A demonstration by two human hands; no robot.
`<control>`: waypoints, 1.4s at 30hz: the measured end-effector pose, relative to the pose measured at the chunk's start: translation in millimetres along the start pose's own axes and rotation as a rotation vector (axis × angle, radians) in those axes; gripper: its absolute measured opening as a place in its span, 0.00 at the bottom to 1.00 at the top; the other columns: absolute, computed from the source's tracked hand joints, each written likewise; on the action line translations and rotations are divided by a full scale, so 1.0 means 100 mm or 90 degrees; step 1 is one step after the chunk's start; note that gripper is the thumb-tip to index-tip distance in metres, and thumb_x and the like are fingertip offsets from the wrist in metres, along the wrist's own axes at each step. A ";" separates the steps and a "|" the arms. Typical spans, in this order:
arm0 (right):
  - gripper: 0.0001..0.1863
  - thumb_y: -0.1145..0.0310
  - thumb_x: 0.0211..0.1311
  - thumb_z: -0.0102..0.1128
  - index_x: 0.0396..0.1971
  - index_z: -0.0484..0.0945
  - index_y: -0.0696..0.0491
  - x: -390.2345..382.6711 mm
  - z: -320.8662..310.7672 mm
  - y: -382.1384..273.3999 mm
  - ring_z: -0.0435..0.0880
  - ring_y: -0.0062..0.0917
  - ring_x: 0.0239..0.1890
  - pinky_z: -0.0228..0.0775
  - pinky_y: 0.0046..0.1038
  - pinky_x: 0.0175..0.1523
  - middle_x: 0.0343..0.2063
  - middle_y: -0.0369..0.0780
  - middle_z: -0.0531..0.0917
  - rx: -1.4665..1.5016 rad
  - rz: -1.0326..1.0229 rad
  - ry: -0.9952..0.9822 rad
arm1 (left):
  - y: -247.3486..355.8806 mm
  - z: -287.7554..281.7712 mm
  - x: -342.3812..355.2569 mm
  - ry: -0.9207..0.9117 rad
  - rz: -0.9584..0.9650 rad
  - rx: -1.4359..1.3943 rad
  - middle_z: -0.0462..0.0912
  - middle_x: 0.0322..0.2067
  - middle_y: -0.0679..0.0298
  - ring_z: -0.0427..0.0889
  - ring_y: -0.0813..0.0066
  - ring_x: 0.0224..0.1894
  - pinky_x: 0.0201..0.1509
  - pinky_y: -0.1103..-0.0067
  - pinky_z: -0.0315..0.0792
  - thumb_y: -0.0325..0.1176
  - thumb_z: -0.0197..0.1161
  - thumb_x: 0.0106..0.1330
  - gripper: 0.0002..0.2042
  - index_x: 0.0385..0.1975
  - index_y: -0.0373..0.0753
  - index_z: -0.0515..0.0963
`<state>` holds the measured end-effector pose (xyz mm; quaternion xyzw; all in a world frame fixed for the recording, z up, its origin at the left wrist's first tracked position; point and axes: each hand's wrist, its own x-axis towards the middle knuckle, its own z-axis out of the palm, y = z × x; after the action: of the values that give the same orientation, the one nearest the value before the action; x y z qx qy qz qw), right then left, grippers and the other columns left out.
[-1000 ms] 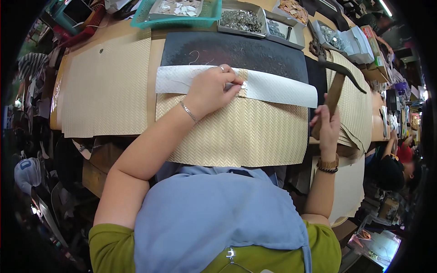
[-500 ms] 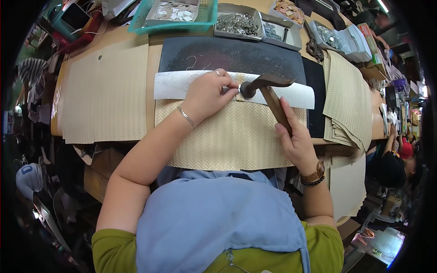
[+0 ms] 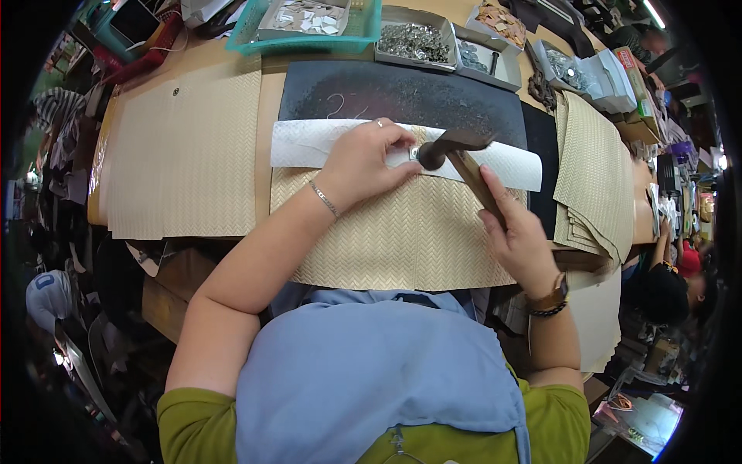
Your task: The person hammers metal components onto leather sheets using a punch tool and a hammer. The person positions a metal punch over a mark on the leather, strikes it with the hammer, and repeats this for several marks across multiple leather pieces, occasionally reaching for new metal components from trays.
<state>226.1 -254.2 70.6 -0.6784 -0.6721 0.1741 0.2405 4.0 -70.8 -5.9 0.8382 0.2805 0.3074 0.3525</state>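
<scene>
A hammer (image 3: 473,179) with a dark curved head and wooden handle is gripped in my right hand (image 3: 519,240). Its round face is down beside a small shiny metal fastener (image 3: 415,153), whether touching it I cannot tell. The fastener sits on the white backing strip (image 3: 502,165), at the folded-over edge of a woven beige sheet (image 3: 371,232). My left hand (image 3: 369,161) rests on the strip, thumb and forefinger parted on either side of the fastener. Its other fingers are partly hidden.
Under the work lies a dark board (image 3: 386,89). Woven sheets (image 3: 185,155) are stacked to the left, with another stack (image 3: 595,170) at right. Along the back stand a teal basket (image 3: 367,31), a box of metal pieces (image 3: 416,40) and other small-parts boxes. Other people are at far right.
My left thumb and forefinger have parted from the fastener they pinched. The hammer still has its face down near it. The whole view has shifted slightly.
</scene>
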 end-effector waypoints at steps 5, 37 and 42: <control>0.37 0.71 0.67 0.64 0.74 0.64 0.34 0.22 -0.28 -0.23 0.81 0.40 0.27 0.73 0.39 0.32 0.29 0.44 0.80 -0.132 -0.101 0.024 | 0.08 -0.04 0.01 -0.014 -0.054 -0.028 0.81 0.34 0.63 0.76 0.74 0.32 0.38 0.78 0.77 0.41 0.82 0.52 0.42 0.67 0.42 0.67; 0.19 0.57 0.72 0.59 0.56 0.82 0.50 0.12 -0.45 1.76 0.83 0.45 0.43 0.74 0.42 0.50 0.41 0.49 0.85 -0.305 0.198 0.315 | -0.69 -1.42 -0.57 -0.009 -0.496 -0.173 0.86 0.40 0.66 0.83 0.82 0.35 0.38 0.80 0.79 0.40 0.65 0.74 0.16 0.51 0.34 0.80; 0.49 0.40 0.64 0.63 0.76 0.57 0.53 -0.37 -0.83 2.75 0.64 0.46 0.74 0.56 0.44 0.76 0.72 0.51 0.67 -0.527 0.317 0.238 | -0.11 -1.02 -0.68 0.028 -0.337 -0.180 0.85 0.44 0.66 0.82 0.81 0.43 0.47 0.77 0.78 0.34 0.60 0.75 0.13 0.52 0.33 0.78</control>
<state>499.0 -293.8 -18.0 -0.8755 -0.4485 -0.1786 0.0191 -115.8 -68.3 21.9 0.6716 0.4513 0.2589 0.5275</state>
